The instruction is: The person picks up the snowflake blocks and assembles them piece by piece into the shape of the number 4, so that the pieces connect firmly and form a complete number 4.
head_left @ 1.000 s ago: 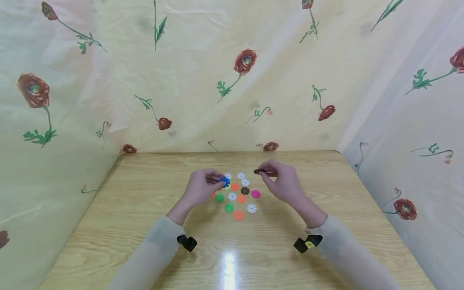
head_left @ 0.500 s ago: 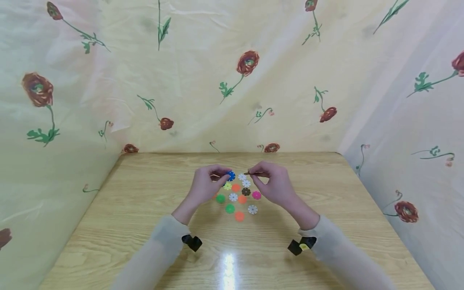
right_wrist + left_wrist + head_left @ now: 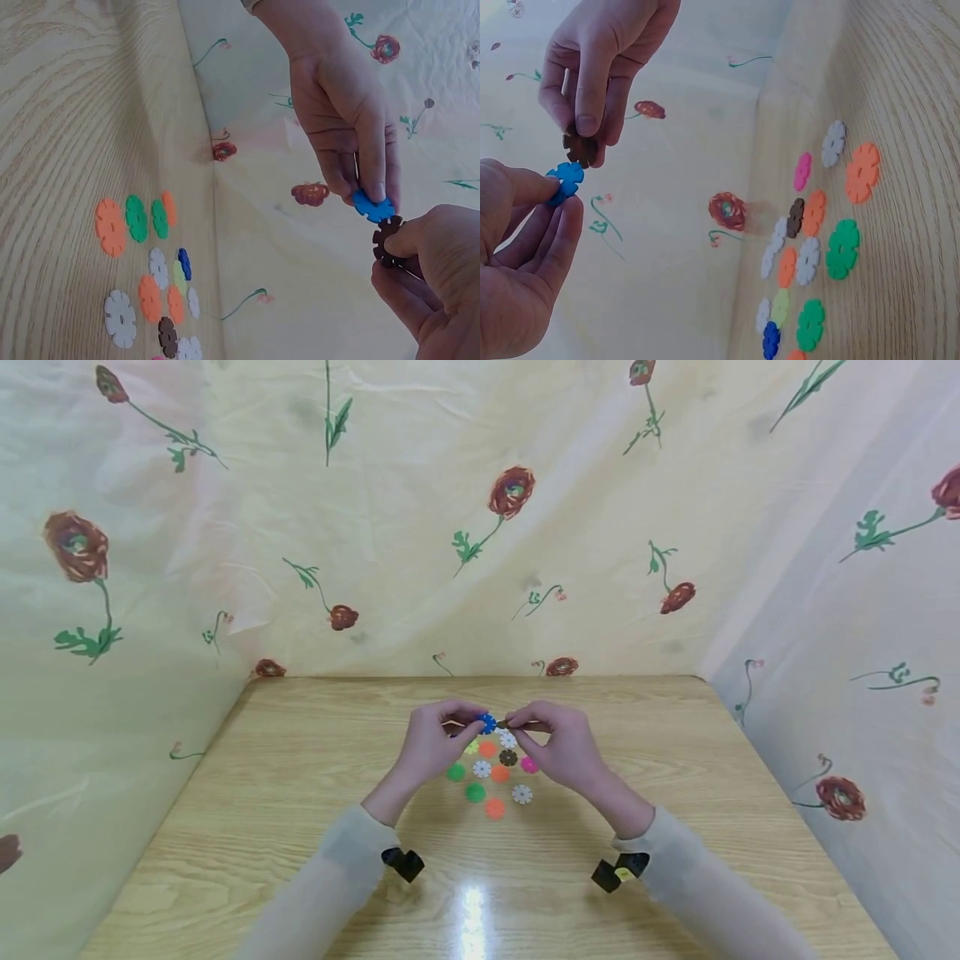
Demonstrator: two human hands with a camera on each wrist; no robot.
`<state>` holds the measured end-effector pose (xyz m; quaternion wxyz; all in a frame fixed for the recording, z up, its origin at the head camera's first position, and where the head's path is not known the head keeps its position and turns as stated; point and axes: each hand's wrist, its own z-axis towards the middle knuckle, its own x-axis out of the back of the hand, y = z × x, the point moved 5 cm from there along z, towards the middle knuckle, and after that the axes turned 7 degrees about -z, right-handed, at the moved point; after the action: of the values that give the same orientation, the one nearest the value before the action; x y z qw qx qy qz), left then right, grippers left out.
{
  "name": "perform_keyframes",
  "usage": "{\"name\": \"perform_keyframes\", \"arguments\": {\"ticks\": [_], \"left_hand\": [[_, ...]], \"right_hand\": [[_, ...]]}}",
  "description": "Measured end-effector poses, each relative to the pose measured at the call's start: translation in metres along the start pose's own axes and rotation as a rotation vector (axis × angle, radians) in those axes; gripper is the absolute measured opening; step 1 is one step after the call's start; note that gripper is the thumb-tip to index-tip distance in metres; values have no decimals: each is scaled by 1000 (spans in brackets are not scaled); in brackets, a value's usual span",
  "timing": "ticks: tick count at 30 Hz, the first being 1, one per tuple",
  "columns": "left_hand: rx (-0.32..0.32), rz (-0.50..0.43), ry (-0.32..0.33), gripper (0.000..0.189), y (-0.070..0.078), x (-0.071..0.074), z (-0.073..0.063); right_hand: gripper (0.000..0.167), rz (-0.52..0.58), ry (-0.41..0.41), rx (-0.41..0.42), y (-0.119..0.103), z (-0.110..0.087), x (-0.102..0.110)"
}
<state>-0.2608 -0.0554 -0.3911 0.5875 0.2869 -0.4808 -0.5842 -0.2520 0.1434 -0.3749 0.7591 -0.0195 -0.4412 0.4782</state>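
Between thumb and fingers, my left hand (image 3: 435, 739) pinches a blue notched plastic disc, an interlocking snowflake piece (image 3: 568, 182). My right hand (image 3: 562, 743) pinches a brown disc (image 3: 388, 241) of the same kind. Both are held up above the table, edge to edge, with the notched rims meeting in both wrist views. The brown disc is turned at an angle to the blue one and shows thin in the head view. Fingertips hide part of each disc.
Below the hands, several loose discs lie flat on the wooden table (image 3: 247, 827): orange (image 3: 495, 808), green (image 3: 476, 792), white (image 3: 522, 794), pink (image 3: 530, 764), brown (image 3: 508, 757), yellow (image 3: 781, 307) and dark blue (image 3: 771, 340). A flowered cloth (image 3: 420, 527) hangs behind and at both sides.
My right hand has moved left and my left hand slightly right, bringing the brown and blue discs together. The discs on the table lie as before.
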Motion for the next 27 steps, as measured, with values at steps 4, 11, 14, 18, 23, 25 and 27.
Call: {"name": "perform_keyframes", "arguments": {"ticks": [4, 11, 14, 18, 23, 25, 27], "left_hand": [[4, -13, -2, 15, -1, -1, 0], [22, -37, -4, 16, -2, -2, -2], [24, -44, -6, 16, -1, -2, -3], [23, -50, -3, 15, 1, -2, -4], [16, -54, 0, 15, 0, -3, -4], [10, -52, 0, 15, -1, -4, -4], [-1, -47, -2, 15, -2, -5, -4]], "right_hand": [[16, 12, 11, -5, 0, -1, -1], [17, 20, 13, -15, 0, -3, -2], [16, 14, 15, -16, -1, -3, -2], [17, 3, 20, -12, -1, -4, -2], [16, -14, 30, -4, -2, -4, -2], [17, -22, 36, 1, -2, -5, -2], [17, -31, 41, 3, -1, -5, -2]]}}
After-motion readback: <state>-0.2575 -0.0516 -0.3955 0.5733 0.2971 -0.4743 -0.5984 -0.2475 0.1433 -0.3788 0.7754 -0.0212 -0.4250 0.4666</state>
